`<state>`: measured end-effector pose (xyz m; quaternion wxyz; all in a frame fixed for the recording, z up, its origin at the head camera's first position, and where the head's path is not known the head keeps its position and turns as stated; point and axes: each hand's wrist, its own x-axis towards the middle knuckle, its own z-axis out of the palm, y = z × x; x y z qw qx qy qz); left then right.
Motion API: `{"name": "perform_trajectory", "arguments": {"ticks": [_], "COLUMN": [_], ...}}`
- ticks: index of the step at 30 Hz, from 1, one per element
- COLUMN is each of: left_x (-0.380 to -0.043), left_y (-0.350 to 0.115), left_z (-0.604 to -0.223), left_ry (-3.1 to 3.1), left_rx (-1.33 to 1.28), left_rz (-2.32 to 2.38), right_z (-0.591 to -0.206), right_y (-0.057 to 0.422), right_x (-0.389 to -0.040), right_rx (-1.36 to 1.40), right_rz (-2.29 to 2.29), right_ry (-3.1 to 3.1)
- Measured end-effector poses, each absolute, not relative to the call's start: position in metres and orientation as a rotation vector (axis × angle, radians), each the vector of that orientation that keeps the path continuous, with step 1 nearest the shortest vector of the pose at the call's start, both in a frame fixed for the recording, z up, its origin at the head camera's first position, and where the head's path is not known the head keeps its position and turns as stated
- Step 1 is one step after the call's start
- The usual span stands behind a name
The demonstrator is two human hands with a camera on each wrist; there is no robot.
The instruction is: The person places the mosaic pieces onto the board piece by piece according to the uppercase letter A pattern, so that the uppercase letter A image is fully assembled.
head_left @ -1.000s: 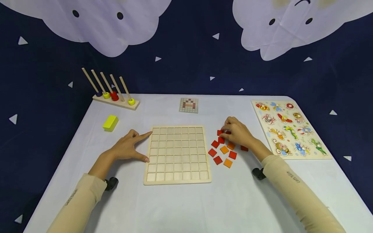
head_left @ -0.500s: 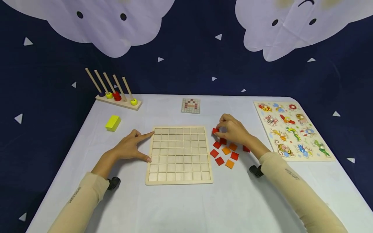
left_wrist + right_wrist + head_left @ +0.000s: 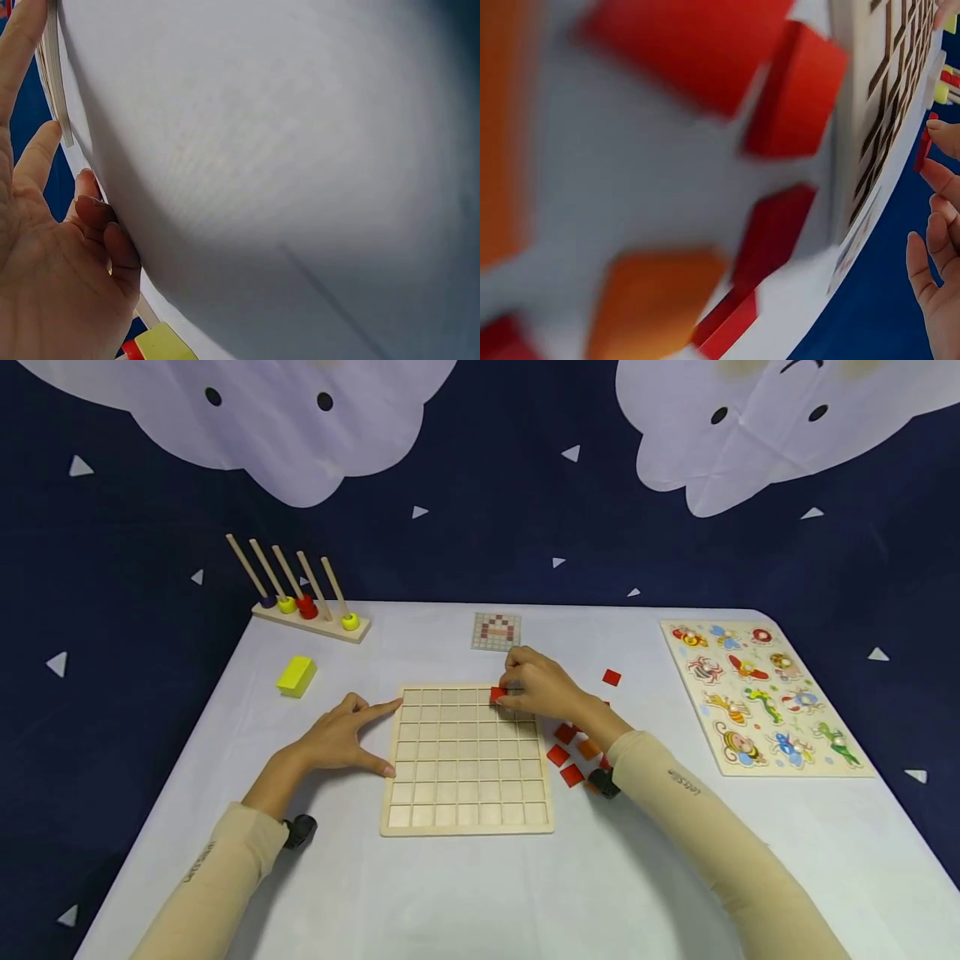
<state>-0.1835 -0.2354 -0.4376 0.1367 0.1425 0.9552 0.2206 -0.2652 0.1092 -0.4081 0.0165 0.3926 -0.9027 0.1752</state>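
Observation:
A wooden grid board [image 3: 465,828] of square cells lies in the middle of the table. My left hand [image 3: 330,739] rests at its left edge, with forefinger and thumb spread along the frame and the other fingers bent. Over the board's far right part, my right hand [image 3: 543,683] pinches a red square tile [image 3: 497,695] between thumb and forefinger. The right wrist view shows the same red tile [image 3: 925,144] tilted at the fingertips. Loose red tiles [image 3: 557,755] and orange tiles [image 3: 588,749] lie right of the board, partly hidden under my right wrist.
A small pattern card [image 3: 496,632] lies behind the board. An insect puzzle board [image 3: 757,710] is at the right, and one red tile [image 3: 611,677] lies apart. At the left stand a peg stacker [image 3: 315,624] with coloured beads and a yellow block [image 3: 297,677].
My right hand has picked up a red tile from the loose tiles and carried it left over the board's far edge. The left hand stays at the board's edge.

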Motion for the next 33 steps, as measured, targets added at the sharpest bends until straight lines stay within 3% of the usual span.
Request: {"name": "perform_trajectory", "arguments": {"ticks": [10,18,27,33], "left_x": [-0.185,-0.184,-0.183,-0.184], "left_y": [-0.235,-0.237,-0.235,-0.235], "left_z": [-0.439,-0.441,-0.439,-0.440], "left_ry": [2.757,2.768,2.753,2.766], "left_rx": [0.405,0.396,0.378,0.383], "left_rz": [0.637,0.645,0.649,0.637], "right_z": [-0.414,-0.421,-0.419,-0.409], "right_y": [0.074,0.061,0.063,0.099], "right_x": [-0.273,-0.272,-0.269,-0.270], "right_rx": [1.272,1.124,1.077,0.946], "right_rz": [0.519,0.653,0.630,0.696], "right_ry": [-2.823,-2.954,-3.018,-3.014]}}
